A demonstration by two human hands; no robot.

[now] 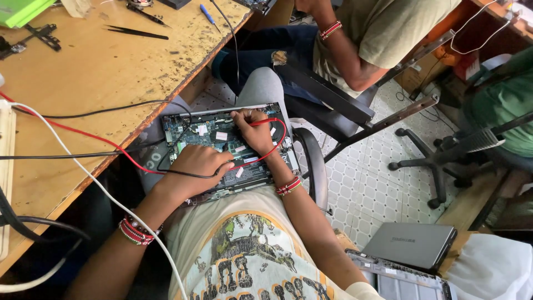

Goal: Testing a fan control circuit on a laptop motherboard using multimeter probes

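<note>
An opened laptop (189, 136) lies on my lap with its circuit board exposed. My right hand (252, 133) pinches a red test probe (264, 121) and presses its tip onto the board near the upper middle. The probe's red lead (83, 135) loops round my wrist and runs off left across the desk. My left hand (194, 166) rests on the board's lower left, fingers closed over a black lead (183, 174); its probe tip is hidden under the fingers.
A worn wooden desk (100, 72) with black tweezers (136, 32), a blue pen (207, 14) and cables stands at left. Another seated person (355, 39) is straight ahead. A grey closed laptop (411, 244) and a bare laptop frame (400, 280) lie at lower right. An office chair base (433, 161) stands on the tiled floor.
</note>
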